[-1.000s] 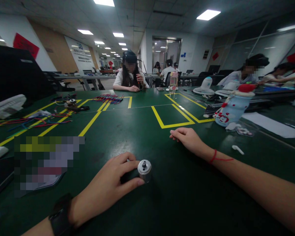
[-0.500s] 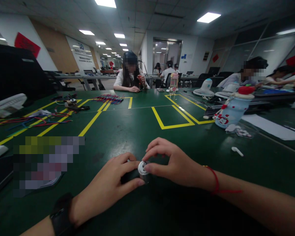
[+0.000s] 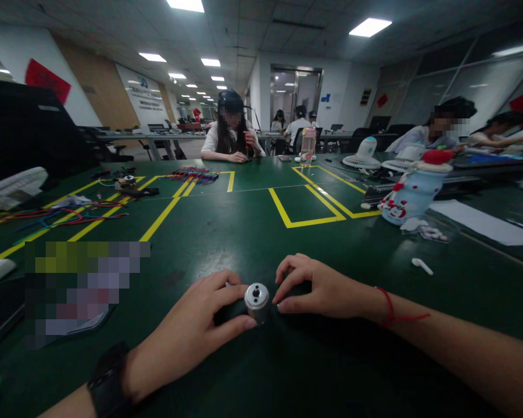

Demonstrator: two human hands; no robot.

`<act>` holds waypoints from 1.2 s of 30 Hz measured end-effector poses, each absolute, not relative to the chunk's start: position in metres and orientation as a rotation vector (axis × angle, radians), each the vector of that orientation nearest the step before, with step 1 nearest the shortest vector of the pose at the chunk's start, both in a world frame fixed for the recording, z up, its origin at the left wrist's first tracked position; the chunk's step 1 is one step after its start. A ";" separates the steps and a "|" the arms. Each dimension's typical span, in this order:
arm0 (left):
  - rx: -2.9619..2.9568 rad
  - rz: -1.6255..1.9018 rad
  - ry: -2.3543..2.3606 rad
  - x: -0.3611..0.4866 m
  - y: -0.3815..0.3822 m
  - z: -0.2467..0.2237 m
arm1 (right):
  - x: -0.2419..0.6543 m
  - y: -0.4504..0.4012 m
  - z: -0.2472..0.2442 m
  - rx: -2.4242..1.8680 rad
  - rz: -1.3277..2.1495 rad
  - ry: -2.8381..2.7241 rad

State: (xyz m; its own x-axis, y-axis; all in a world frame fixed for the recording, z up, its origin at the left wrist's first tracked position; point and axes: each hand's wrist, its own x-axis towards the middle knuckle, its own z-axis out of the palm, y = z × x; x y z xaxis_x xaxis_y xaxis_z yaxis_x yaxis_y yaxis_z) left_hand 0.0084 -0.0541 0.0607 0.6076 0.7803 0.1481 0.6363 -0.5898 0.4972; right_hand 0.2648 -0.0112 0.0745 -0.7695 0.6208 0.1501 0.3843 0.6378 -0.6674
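Note:
A small silver metal cylinder point(image 3: 257, 303) stands upright on the green table, with dark holes in its top face. My left hand point(image 3: 196, 319) has its thumb and index finger closed around the cylinder's left side. To the right of it, apart from the metal, is my right hand point(image 3: 318, 287). Its fingers are curled, with thumb and index tips near each other; a tiny pale spot shows at the thumb tip, too small to tell whether it is a held part or the nail.
Coloured wires point(image 3: 70, 213) and a wire bundle point(image 3: 196, 175) lie at the left and back. A blue bottle point(image 3: 414, 194), a white earbud point(image 3: 422, 266) and paper point(image 3: 483, 222) are at the right. A person point(image 3: 230, 130) sits across the green table point(image 3: 226, 232).
My right hand has moved off the cylinder to the right, uncovering its top. My left hand keeps its hold. The person across has shifted a hand slightly.

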 end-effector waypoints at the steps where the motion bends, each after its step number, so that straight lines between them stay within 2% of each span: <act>1: 2.441 0.502 1.127 0.009 -0.053 0.059 | 0.265 -0.011 0.072 -0.805 0.864 -2.514; 7: 2.437 0.510 1.129 0.008 -0.053 0.061 | 0.263 -0.015 0.074 -0.799 0.813 -2.552; 13: 2.433 0.532 1.138 0.007 -0.062 0.066 | 0.272 -0.004 0.082 -0.901 1.092 -2.123; 17: 2.414 0.520 1.142 0.007 -0.062 0.067 | 0.290 0.022 0.074 -1.184 0.973 -1.786; 21: 2.406 0.525 1.139 0.008 -0.060 0.063 | 0.301 0.042 0.059 -1.269 0.890 -1.711; 31: 2.418 0.522 1.117 0.007 -0.059 0.060 | 0.294 0.027 0.063 -1.214 0.882 -1.990; 36: 2.419 0.506 1.169 0.008 -0.058 0.062 | 0.275 -0.002 0.077 -0.780 0.902 -2.533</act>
State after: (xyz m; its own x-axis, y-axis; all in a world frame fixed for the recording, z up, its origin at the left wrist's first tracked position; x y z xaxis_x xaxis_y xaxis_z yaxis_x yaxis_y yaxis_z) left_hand 0.0084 -0.0583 0.0616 0.5838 0.7989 0.1446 0.6521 -0.5675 0.5027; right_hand 0.2746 -0.0017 0.0773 -0.7916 0.5972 0.1290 0.3814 0.6480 -0.6593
